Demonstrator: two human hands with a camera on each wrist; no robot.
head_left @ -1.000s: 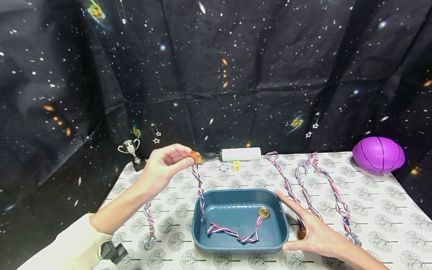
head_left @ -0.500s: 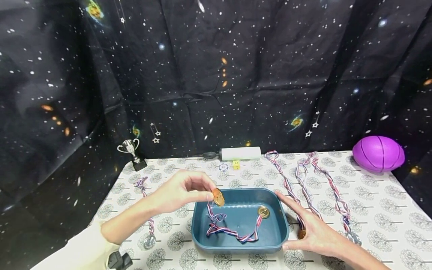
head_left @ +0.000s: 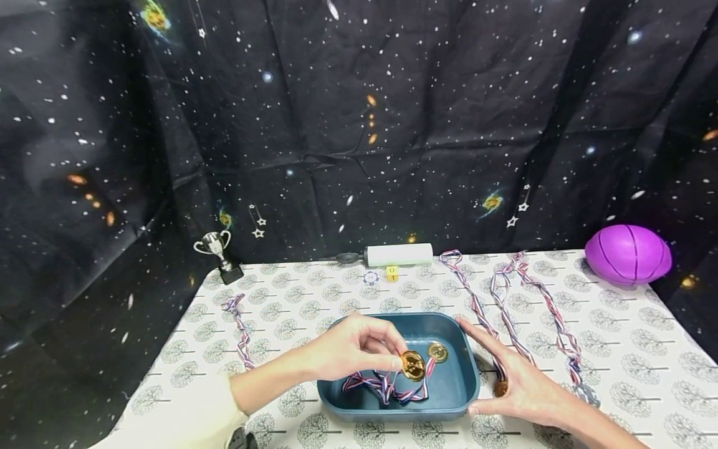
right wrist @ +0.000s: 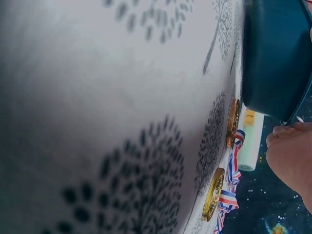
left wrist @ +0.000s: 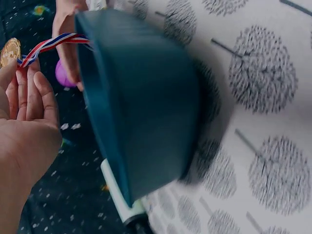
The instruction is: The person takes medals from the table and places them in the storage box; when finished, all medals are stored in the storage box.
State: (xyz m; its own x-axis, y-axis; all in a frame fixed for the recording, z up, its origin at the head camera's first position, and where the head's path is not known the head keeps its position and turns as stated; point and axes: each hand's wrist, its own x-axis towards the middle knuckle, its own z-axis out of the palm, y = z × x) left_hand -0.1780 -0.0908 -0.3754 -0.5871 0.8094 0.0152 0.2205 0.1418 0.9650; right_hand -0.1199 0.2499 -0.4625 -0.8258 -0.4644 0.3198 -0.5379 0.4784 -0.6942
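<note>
A black fabric backdrop (head_left: 359,81), creased and speckled with printed stars, is hanging behind a white bench (head_left: 634,386) patterned with grey trees. Standing on it is a deep teal box (head_left: 392,415), smooth-walled with rounded corners. A purple ball (head_left: 628,254), oval and grooved, is resting at the far right. The person's right hand (head_left: 518,393) is spreading thumb and fingers wide, touching the box's right side. The left hand (head_left: 361,349) is reaching over the box from its left. A white tube (head_left: 399,254) is lying along the back edge, and a shiny silver, two-handled trophy (head_left: 215,244) is standing at the back left. Flat ribbons (head_left: 476,304), striped red, white and blue, are lying twisted at the right. The left hand's grip is narrow, pinching a round, glossy gold medal (head_left: 413,366); the disc is jutting rightward from the fingertips, above the box floor, its striped ribbon (left wrist: 54,44) trailing into the box. Just beyond the disc, a second gold medal (head_left: 438,353) is lying inside the box.
</note>
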